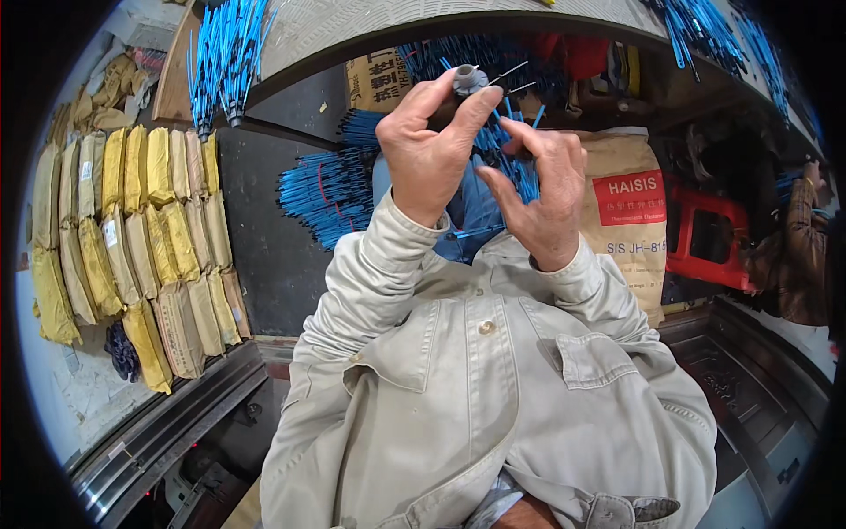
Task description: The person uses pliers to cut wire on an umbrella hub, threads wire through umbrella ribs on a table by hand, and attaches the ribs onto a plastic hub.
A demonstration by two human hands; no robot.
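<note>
My left hand (432, 141) is raised in front of my chest, thumb and fingers closed on a small grey round plastic fitting (471, 81) with a hole in its top. Thin pale rods (509, 73) stick out to the right beside it. A little lower and to the right is my right hand (548, 181), its thumb and index finger apart and curved toward the left. Behind that gap are blue sticks (522, 176) over my lap; whether a fingertip touches one, I cannot tell. Bundles of thin blue sticks with dark tips (326, 196) lie left of my knees.
A worktop (352, 22) crosses the far side, with blue stick bundles (231, 53) hanging over its edge. Stacked yellow and tan wrapped packets (132, 229) stand at left. To the right are a brown paper sack (617, 167), a red plastic stool (712, 234) and another person's sleeve (800, 238).
</note>
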